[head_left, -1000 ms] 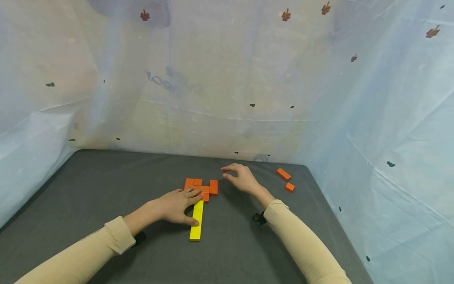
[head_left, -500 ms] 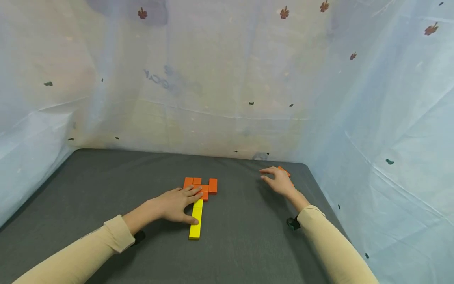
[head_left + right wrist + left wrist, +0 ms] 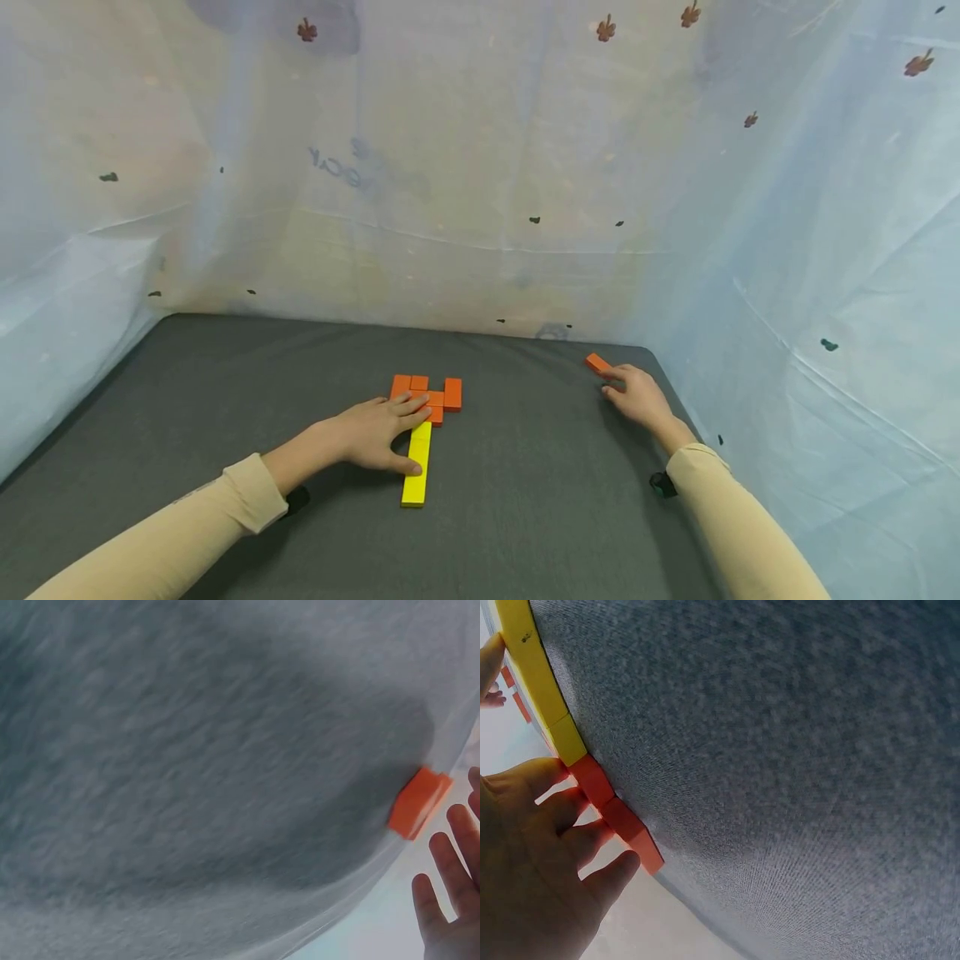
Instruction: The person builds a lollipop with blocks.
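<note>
My left hand (image 3: 367, 437) lies with spread fingers over a flat cluster of orange blocks (image 3: 435, 414). Its thumb touches the long yellow block (image 3: 415, 487), which extends toward me from the cluster. In the left wrist view, a seam separates that block from a shorter yellow block (image 3: 567, 741), and the fingertips rest along the orange side (image 3: 621, 817). At the far right, my right hand (image 3: 641, 400) reaches down beside a loose orange block (image 3: 597, 362). In the right wrist view its fingers (image 3: 451, 874) are extended near orange (image 3: 420, 802). A smaller loose block is hidden by this hand.
The blocks lie on a dark grey cloth-covered table (image 3: 510, 500). A pale plastic sheet (image 3: 450, 167) hangs behind it and along the sides. The loose blocks are close to the table's right back corner.
My right hand has moved right from beside the cluster to the loose orange blocks, lowering and covering the smaller one. My left hand stays in place on the cluster.
</note>
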`<state>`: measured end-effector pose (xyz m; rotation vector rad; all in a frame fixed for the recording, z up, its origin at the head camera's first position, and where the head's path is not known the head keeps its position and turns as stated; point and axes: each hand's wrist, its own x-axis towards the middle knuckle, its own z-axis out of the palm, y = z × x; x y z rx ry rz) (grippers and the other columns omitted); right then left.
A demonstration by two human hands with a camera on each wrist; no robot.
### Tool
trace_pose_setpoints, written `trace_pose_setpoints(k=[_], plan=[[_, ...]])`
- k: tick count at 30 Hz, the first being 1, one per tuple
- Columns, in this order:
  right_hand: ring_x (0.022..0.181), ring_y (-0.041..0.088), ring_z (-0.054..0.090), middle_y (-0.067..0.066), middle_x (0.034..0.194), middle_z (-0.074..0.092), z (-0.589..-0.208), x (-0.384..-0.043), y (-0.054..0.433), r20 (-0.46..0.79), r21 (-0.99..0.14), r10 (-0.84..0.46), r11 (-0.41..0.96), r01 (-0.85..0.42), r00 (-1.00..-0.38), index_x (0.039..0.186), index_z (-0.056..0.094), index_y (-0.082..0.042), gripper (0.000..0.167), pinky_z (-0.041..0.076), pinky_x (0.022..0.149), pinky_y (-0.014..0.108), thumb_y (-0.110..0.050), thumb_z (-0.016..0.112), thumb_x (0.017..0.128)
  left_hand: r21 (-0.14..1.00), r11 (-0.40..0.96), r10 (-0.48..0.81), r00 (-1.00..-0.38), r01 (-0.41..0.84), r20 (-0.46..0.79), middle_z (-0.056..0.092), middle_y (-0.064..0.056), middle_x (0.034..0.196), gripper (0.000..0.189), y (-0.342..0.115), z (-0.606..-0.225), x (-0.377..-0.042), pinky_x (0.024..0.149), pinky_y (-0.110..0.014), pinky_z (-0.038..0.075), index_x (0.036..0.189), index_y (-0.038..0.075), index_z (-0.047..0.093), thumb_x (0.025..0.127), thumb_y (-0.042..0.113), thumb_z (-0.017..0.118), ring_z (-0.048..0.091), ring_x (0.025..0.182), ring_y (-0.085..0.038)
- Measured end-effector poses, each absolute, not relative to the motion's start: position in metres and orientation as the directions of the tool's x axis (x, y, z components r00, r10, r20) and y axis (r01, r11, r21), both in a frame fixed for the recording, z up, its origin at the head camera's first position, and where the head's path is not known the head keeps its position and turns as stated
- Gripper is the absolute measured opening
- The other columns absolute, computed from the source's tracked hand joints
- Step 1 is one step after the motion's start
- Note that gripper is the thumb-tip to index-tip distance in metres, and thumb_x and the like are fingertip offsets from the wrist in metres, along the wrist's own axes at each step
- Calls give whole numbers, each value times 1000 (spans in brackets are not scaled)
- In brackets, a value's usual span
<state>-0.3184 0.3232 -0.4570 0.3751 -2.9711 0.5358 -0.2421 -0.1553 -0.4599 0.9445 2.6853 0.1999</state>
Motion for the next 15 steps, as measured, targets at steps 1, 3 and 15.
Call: trace_pose_setpoints(k=[1, 3, 15], plan=[[123, 51, 57, 30, 136, 60, -458, -318, 326, 142, -314, -227, 913, -261, -964, 134, 68, 0, 36, 48, 98, 67, -15, 67, 101, 226, 776, 630, -744, 590, -222, 22, -8, 172, 98, -155, -460, -242, 122, -63, 25, 165, 14, 32, 92, 70, 65, 21, 158, -34], [123, 52, 57, 31, 136, 60, -459, -316, 330, 135, -294, -228, 920, -259, -964, 132, 70, 0, 35, 47, 98, 67, -15, 68, 101, 228, 776, 630, -743, 588, -226, 22, -8, 172, 98, -155, -461, -242, 123, -63, 24, 165, 14, 31, 92, 70, 65, 20, 158, -34], [122, 50, 58, 28, 132, 64, -470, -320, 346, 93, -267, -216, 935, -234, -972, 129, 72, 0, 33, 47, 100, 67, -14, 69, 99, 238, 781, 624, -746, 578, -235, 22, -7, 172, 98, -155, -459, -242, 123, -62, 23, 166, 16, 31, 91, 70, 65, 19, 159, -33]])
